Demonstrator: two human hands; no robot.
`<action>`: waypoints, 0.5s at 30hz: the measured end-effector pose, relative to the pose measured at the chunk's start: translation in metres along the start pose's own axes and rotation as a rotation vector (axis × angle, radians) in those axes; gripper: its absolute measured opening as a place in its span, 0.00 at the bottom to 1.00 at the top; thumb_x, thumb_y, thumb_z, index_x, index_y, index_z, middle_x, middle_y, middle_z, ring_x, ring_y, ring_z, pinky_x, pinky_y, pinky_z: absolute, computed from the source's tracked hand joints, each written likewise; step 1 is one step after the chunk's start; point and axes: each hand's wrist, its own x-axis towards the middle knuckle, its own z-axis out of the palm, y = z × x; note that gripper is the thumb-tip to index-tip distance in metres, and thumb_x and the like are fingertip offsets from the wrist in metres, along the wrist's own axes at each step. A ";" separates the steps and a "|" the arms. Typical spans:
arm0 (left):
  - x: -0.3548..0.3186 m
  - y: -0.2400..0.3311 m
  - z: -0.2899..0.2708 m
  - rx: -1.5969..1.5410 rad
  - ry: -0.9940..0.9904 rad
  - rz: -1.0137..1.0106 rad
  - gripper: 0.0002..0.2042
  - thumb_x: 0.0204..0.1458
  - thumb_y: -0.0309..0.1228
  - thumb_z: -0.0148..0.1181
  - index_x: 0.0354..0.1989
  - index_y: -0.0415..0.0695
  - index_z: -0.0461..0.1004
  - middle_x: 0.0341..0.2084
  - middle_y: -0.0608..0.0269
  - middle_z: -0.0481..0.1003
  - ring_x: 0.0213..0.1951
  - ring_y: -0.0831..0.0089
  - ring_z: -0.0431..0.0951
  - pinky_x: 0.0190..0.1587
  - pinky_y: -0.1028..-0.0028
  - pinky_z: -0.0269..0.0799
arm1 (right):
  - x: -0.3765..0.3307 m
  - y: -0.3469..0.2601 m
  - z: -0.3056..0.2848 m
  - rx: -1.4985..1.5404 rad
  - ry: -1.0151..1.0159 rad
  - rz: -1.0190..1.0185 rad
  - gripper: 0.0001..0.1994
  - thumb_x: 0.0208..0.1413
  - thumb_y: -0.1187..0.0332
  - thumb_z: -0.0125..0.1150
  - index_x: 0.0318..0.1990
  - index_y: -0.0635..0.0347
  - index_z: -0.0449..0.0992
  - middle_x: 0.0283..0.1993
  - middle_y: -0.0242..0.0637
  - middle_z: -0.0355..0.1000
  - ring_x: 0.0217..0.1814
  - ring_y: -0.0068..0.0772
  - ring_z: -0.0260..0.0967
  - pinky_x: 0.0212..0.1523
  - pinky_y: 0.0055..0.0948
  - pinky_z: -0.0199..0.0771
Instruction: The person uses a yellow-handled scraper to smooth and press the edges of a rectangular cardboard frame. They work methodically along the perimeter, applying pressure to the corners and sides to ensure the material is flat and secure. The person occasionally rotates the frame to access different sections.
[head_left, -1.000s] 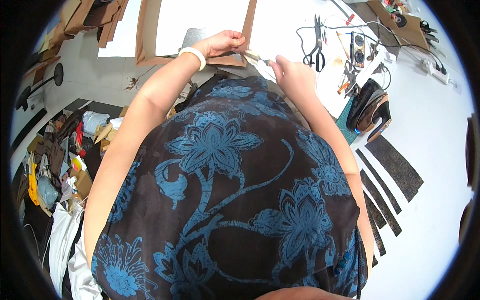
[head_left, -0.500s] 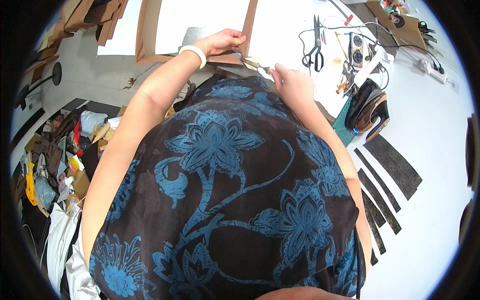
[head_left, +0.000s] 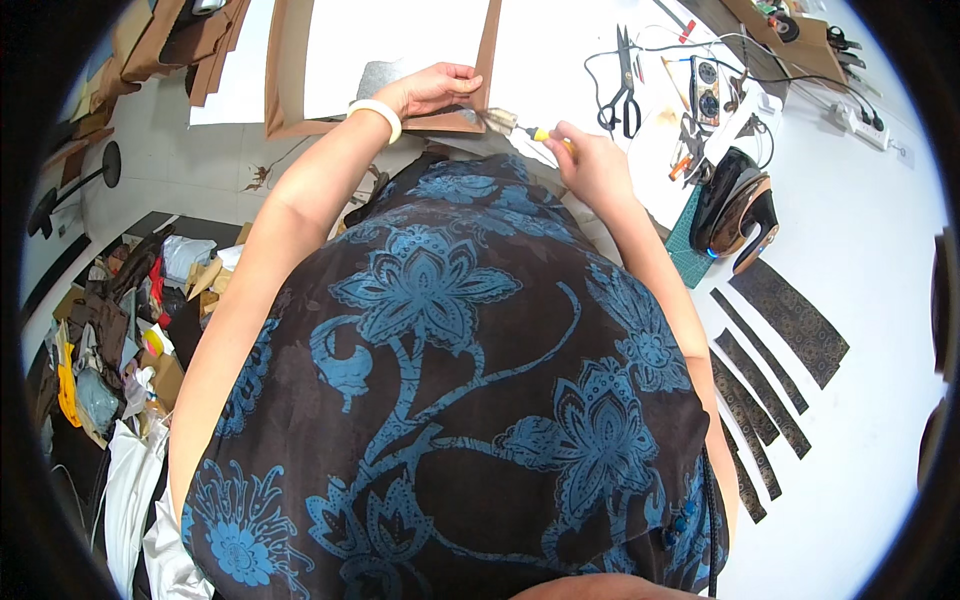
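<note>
At the table's near edge lies a large white panel (head_left: pixel 400 30) with a brown leather-like border (head_left: pixel 488 55). My left hand (head_left: pixel 430 88), a pale bangle at its wrist, is at the right side of this border with fingers curled in and thumb against them; whatever they pinch is hidden. A grey, metallic-looking plate (head_left: pixel 378 76) rests on the panel beside that wrist. My right hand (head_left: pixel 597 168) is closed round the yellow handle of a brush (head_left: pixel 502 121). Its pale, wide head points left, at the border's near right corner, below my left fingers.
Black scissors (head_left: pixel 626 95) lie right of the panel, near a power strip (head_left: pixel 707 95) with cables. A black iron (head_left: pixel 735 210) stands by a green cutting mat (head_left: pixel 690 250). Dark patterned strips (head_left: pixel 790 310) are spread at the right. Scraps and bags (head_left: pixel 100 350) are piled at left.
My right hand has shifted slightly right, and more of the brush's yellow handle shows. My left hand remains at the border. The whole view has shifted slightly.
</note>
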 end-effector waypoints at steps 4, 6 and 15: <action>0.000 0.001 0.006 0.029 0.047 -0.010 0.11 0.63 0.35 0.60 0.48 0.43 0.77 0.42 0.71 0.78 0.45 0.80 0.75 0.55 0.76 0.71 | -0.002 0.000 0.011 -0.034 0.015 0.003 0.08 0.63 0.59 0.58 0.38 0.51 0.74 0.24 0.42 0.75 0.31 0.50 0.76 0.30 0.47 0.72; 0.000 0.004 0.010 0.004 0.036 0.005 0.10 0.63 0.34 0.60 0.47 0.43 0.77 0.40 0.71 0.78 0.43 0.80 0.75 0.53 0.76 0.71 | 0.000 0.004 0.013 -0.006 0.049 0.006 0.07 0.63 0.60 0.58 0.37 0.51 0.74 0.25 0.42 0.75 0.31 0.50 0.76 0.30 0.47 0.73; -0.006 0.011 0.021 -0.012 0.068 -0.027 0.06 0.64 0.32 0.59 0.36 0.44 0.75 0.30 0.75 0.72 0.34 0.81 0.70 0.44 0.78 0.69 | 0.000 0.022 0.041 0.185 0.184 0.030 0.08 0.60 0.60 0.62 0.36 0.52 0.76 0.21 0.42 0.74 0.25 0.50 0.75 0.27 0.44 0.72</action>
